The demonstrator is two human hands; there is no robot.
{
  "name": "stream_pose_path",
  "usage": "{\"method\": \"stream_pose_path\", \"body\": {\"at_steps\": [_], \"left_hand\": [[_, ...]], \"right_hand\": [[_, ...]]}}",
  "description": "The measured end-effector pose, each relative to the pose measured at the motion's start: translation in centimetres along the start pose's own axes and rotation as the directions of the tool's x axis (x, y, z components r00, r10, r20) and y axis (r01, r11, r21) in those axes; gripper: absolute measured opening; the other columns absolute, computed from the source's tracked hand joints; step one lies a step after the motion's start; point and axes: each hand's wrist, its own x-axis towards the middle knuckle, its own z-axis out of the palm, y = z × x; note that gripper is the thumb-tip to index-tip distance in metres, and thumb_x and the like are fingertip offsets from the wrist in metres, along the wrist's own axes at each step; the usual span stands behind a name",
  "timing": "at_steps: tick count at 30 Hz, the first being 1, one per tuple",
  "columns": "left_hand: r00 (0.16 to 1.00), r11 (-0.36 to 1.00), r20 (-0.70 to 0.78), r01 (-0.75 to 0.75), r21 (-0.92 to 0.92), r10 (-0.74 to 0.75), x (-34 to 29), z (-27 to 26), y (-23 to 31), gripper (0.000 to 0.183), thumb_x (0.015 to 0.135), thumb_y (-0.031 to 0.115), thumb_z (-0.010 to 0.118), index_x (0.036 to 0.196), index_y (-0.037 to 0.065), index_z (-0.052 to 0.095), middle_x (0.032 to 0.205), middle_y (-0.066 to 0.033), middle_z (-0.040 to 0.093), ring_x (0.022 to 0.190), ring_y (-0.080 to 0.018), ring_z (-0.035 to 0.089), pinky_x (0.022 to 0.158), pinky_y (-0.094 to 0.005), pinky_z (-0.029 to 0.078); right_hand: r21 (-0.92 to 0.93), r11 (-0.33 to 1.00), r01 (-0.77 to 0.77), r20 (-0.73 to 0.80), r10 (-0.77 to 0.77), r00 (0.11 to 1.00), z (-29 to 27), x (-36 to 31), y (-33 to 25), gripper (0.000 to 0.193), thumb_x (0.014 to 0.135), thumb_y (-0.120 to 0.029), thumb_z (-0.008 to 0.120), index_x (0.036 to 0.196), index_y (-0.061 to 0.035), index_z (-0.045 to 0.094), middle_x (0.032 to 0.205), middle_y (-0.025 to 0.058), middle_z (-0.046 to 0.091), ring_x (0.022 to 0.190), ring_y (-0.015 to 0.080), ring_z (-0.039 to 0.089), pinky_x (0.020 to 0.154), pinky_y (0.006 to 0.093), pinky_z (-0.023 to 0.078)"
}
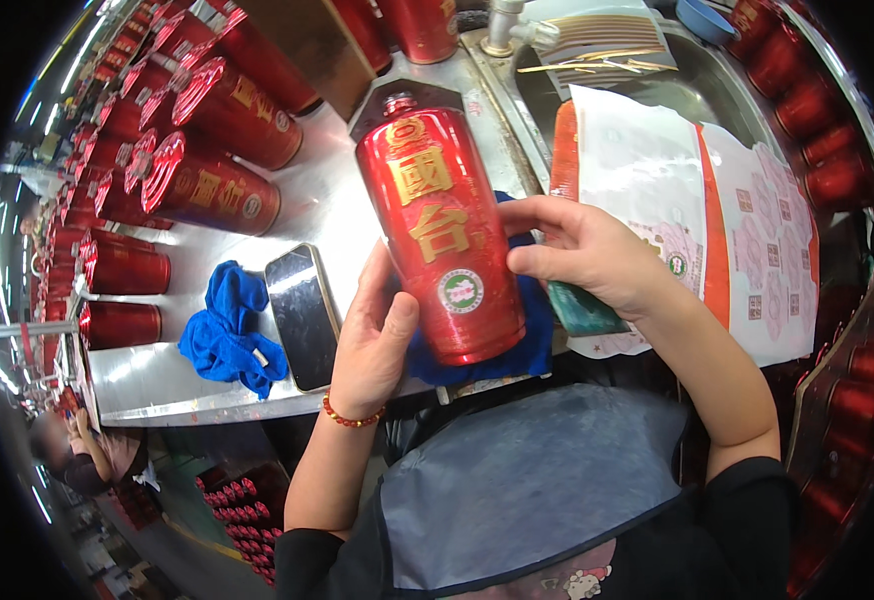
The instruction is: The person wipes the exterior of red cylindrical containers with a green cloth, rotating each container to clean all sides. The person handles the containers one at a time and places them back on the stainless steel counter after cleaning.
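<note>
A glossy red bottle (pixel 444 230) with gold characters, a round white-and-green emblem and a dark narrow neck tilts slightly left in front of me. My left hand (pixel 371 345) grips its lower left side, the fingers partly hidden behind it. On the right side, my right hand (pixel 589 248) holds the bottle between thumb and curved fingers. Beneath the bottle lies a blue cloth (pixel 534 315). A teal, flat-looking piece (pixel 585 308) shows under my right hand, beside white printed sheets (pixel 647 165) with orange-red bands.
Left of the bottle lie a dark phone (pixel 302 315) and a crumpled blue cloth (pixel 232 330) on the metal table (pixel 147 385). Several red bottles (pixel 212 190) crowd the left side. A sink (pixel 712 100) stands at the back right; racked red bottles (pixel 832 150) line the right.
</note>
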Motion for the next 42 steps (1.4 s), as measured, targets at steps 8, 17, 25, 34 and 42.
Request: {"method": "stream_pose_path", "body": {"at_steps": [8,17,25,34,42], "left_hand": [[0.999,0.970,-0.030,0.022,0.243,-0.015,-0.9,0.0,0.0,0.087,0.097,0.042,0.069,0.160,0.000,0.026,0.162,-0.0189,0.029,0.153,-0.0303,0.023,0.124,-0.0437,0.019],[1.000,0.964,-0.021,0.023,0.266,-0.018,-0.6,0.0,-0.2,0.088,0.096,0.045,0.068,0.160,0.001,0.027,0.163,-0.0231,0.028,0.156,-0.0362,0.015,0.125,-0.0487,0.014],[0.996,0.988,-0.090,-0.011,0.156,0.025,-0.2,0.0,0.1,0.076,0.101,0.039,0.063,0.158,0.000,0.031,0.162,-0.0207,0.030,0.155,-0.0318,0.021,0.124,-0.0450,0.019],[0.981,0.992,-0.155,-0.107,0.067,0.117,3.2,2.0,2.7,0.082,0.098,0.020,0.070,0.158,-0.007,0.022,0.158,-0.0208,0.033,0.145,-0.0265,0.038,0.119,-0.0394,0.033],[0.983,0.993,-0.155,-0.090,0.074,0.101,3.2,1.9,2.6,0.080,0.099,0.020,0.068,0.158,-0.008,0.021,0.157,-0.0211,0.035,0.144,-0.0269,0.040,0.118,-0.0396,0.034]], "right_hand": [[-0.245,0.966,-0.089,-0.103,0.065,0.993,1.4,-2.1,-0.4,0.085,0.078,-0.023,0.091,0.146,0.0045,0.046,0.097,0.0021,0.063,0.064,0.0025,0.053,0.057,0.0186,0.040],[-0.209,0.975,-0.081,-0.115,0.058,0.992,1.7,-1.8,-0.5,0.092,0.073,-0.024,0.095,0.145,0.0052,0.046,0.110,0.0043,0.066,0.063,0.0031,0.054,0.056,0.0199,0.042],[-0.063,0.998,-0.025,-0.058,0.021,0.998,0.7,-1.2,-0.8,0.072,0.089,-0.016,0.081,0.147,0.0054,0.044,0.131,0.0123,0.059,0.077,0.0026,0.057,0.069,0.0180,0.047],[-0.067,0.998,-0.014,-0.055,0.011,0.998,1.5,1.7,-3.4,0.066,0.097,-0.017,0.073,0.146,0.0105,0.040,0.136,0.0156,0.058,0.090,0.0082,0.066,0.079,0.0223,0.053],[-0.116,0.993,-0.014,-0.022,0.011,1.000,0.8,2.0,-3.4,0.067,0.096,-0.015,0.073,0.147,0.0103,0.038,0.136,0.0165,0.057,0.093,0.0094,0.067,0.082,0.0237,0.054]]}}
